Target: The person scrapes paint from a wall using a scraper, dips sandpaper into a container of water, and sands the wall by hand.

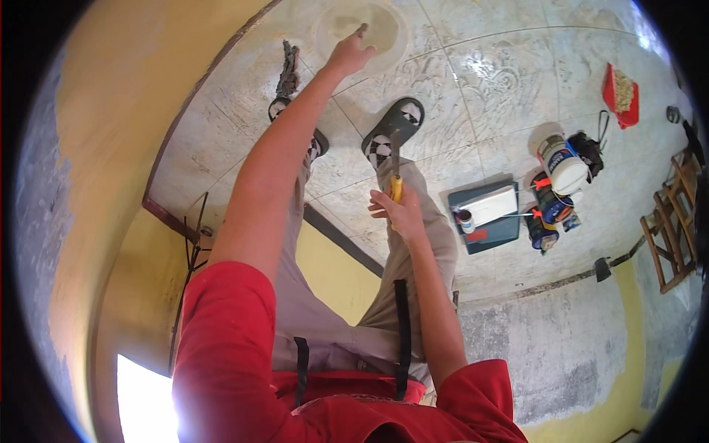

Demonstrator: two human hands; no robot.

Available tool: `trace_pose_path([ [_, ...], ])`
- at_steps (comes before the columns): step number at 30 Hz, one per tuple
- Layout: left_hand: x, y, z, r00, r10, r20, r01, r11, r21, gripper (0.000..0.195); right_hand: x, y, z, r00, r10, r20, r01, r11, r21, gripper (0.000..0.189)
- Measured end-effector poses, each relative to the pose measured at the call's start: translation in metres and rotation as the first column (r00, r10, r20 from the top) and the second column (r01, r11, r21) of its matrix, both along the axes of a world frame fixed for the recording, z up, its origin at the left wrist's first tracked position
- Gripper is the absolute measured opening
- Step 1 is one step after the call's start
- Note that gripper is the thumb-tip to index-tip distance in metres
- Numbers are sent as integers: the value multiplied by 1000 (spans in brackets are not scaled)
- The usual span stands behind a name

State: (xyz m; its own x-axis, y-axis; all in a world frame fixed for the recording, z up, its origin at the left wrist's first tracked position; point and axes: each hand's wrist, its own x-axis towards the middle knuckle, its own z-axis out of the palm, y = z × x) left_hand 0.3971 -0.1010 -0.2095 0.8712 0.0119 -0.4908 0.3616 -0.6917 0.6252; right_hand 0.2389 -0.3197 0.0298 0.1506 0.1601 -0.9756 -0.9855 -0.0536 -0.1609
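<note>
My left hand (pixel 350 54) is stretched forward over a round translucent plastic tub (pixel 388 27), its index finger extended over the tub and nothing seen in its grip. Whether the finger touches the tub or its contents cannot be told. My right hand (pixel 401 210) holds the yellow handle of a hand tool (pixel 395 160) with a narrow metal blade, likely a scraper, pointing forward above my right leg. Some of its fingers are spread away from the handle. A rough dark piece of bark or wood (pixel 288 69) lies on the tiled floor left of the tub.
On the right are a dark tray (pixel 493 242) with a white pad, a white paint bucket (pixel 559 160), dark containers (pixel 540 232), a red dustpan (pixel 612 94) with debris and a wooden ladder (pixel 667 221). A yellow wall (pixel 149 72) borders the left side.
</note>
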Motion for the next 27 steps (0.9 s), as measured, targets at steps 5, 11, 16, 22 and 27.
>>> trace_pose_path([
  [5,3,15,53,977,44,-211,-65,994,-93,63,-10,-5,2,1000,-2,-21,1,998,-56,25],
  [11,10,29,130,979,-192,-66,196,979,57,65,-37,-11,7,973,-223,-65,219,973,-66,28],
  [16,2,65,175,993,-98,61,93,993,74,59,-38,3,50,981,-192,-18,191,980,-50,29],
  [22,-32,141,216,984,178,30,-178,984,5,42,-26,0,119,991,-110,78,118,987,-105,30],
  [27,-86,164,254,990,101,100,-90,990,-105,44,-35,-36,158,985,-91,145,127,957,-260,31],
])
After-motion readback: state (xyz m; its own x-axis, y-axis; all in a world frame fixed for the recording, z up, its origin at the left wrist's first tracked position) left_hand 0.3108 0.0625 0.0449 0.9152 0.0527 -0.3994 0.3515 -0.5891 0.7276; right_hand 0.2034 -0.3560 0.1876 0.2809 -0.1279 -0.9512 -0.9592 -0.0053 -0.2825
